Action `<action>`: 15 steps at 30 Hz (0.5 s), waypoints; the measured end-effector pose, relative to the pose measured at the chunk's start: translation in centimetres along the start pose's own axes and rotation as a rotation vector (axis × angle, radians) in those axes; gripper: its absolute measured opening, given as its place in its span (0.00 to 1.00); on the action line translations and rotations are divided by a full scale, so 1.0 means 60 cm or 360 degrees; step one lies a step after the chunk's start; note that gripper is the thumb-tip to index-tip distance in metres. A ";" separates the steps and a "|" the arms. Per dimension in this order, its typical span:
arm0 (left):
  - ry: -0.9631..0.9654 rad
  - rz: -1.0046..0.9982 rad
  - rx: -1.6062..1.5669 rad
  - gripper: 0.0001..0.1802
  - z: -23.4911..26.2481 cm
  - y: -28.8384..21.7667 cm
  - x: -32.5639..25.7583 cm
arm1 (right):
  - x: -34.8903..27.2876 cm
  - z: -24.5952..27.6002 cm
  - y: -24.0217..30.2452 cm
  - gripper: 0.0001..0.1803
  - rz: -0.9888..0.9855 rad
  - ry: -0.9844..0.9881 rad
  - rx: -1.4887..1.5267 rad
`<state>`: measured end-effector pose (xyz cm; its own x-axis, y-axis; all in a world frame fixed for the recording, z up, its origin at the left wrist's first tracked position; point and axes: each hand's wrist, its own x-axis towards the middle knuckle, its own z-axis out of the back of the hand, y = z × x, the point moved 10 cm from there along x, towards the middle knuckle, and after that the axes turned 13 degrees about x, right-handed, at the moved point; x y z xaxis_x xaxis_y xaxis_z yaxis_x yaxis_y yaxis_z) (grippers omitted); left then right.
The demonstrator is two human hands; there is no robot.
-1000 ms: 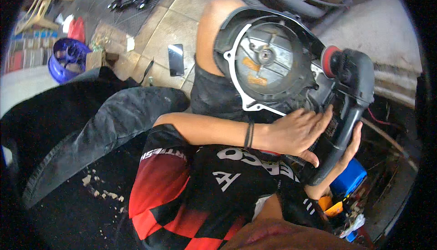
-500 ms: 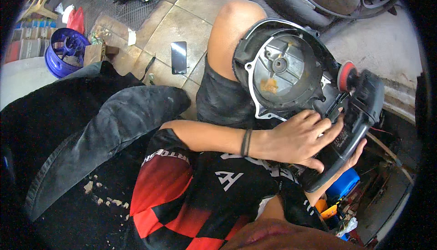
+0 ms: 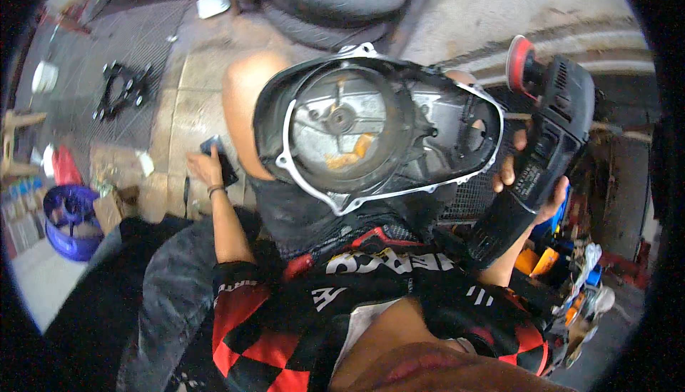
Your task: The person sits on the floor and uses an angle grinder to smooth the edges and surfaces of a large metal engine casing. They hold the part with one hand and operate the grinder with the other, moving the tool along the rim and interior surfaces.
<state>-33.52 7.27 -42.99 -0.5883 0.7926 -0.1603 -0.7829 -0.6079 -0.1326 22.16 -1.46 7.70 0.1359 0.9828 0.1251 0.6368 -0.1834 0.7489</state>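
A black power polisher with a red round pad is held upright, slightly tilted, in my right hand, its fingers wrapped round the body. Over on the left, my left hand reaches low to a dark smartphone by the floor. Its fingers are apart and one lies over the phone; blur hides whether the phone is lifted. Across my lap rests a black engine side cover with a pale machined rim. Orange-brown residue marks its round inner face.
Stacked tyres stand ahead. On the left are a purple wheel rim, a red bag and a black metal part on a dark mat. Orange and blue items crowd a spot by my right side.
My left hand has left the polisher and moved down to the phone at left. My right hand still holds the polisher. The view has swung, and the cover now shows whole.
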 end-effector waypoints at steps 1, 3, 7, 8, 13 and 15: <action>0.0141 0.0007 0.0068 0.58 -0.009 -0.029 -0.028 | -0.006 0.008 0.005 0.45 0.0016 -0.0037 0.0029; 0.0187 0.0061 0.0265 0.57 -0.058 -0.003 -0.025 | -0.010 0.023 0.006 0.46 0.0061 -0.0105 -0.0007; 0.0162 0.0014 0.0396 0.57 -0.031 -0.035 -0.042 | -0.014 0.029 0.006 0.45 0.0092 -0.0175 -0.0104; 0.0173 0.0007 0.0401 0.57 -0.023 -0.039 -0.045 | -0.012 0.033 0.006 0.45 0.0087 -0.0183 -0.0129; 0.0088 -0.0074 0.0310 0.55 0.001 -0.073 -0.043 | -0.011 0.036 0.004 0.47 0.0084 -0.0222 -0.0169; 0.0100 -0.0137 0.0320 0.55 -0.012 -0.070 -0.045 | -0.004 0.028 -0.004 0.46 0.0065 -0.0189 -0.0172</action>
<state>-28.51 7.64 -42.69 -0.5085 0.8329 -0.2183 -0.8581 -0.5112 0.0483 23.26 -1.67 6.40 0.2526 0.9639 0.0839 0.5445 -0.2133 0.8112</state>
